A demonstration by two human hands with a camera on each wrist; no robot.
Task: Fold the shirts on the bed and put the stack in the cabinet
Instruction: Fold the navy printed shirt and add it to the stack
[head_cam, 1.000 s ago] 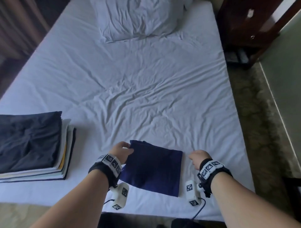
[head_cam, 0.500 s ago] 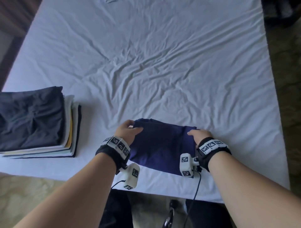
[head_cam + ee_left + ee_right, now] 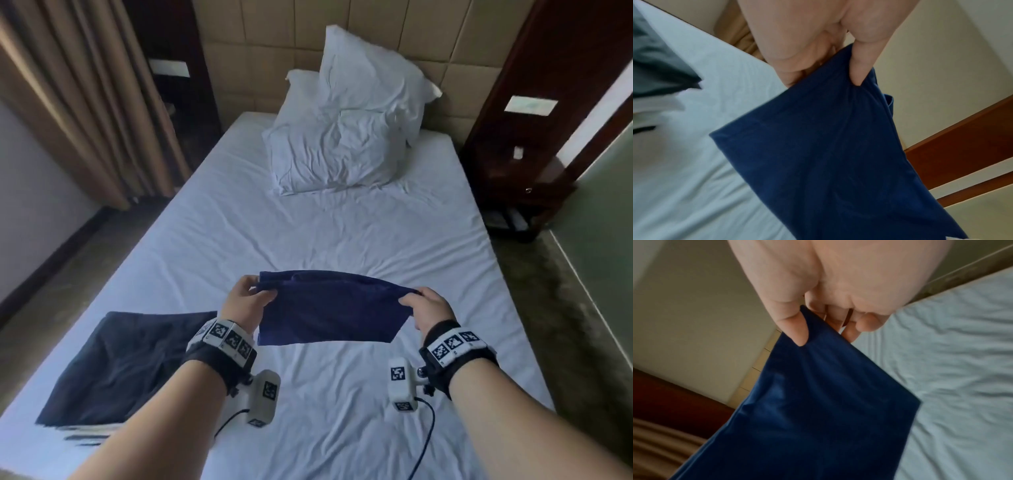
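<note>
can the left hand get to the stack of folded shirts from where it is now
Probably yes. The stack of folded shirts lies on the bed just beside the left hand, nothing between. But that hand and the right hand both pinch the navy shirt.

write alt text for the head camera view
Both hands, left hand and right hand, pinch the top corners of a folded navy shirt above a white bed. A stack of folded shirts lies to its left, pillows beyond.
</note>
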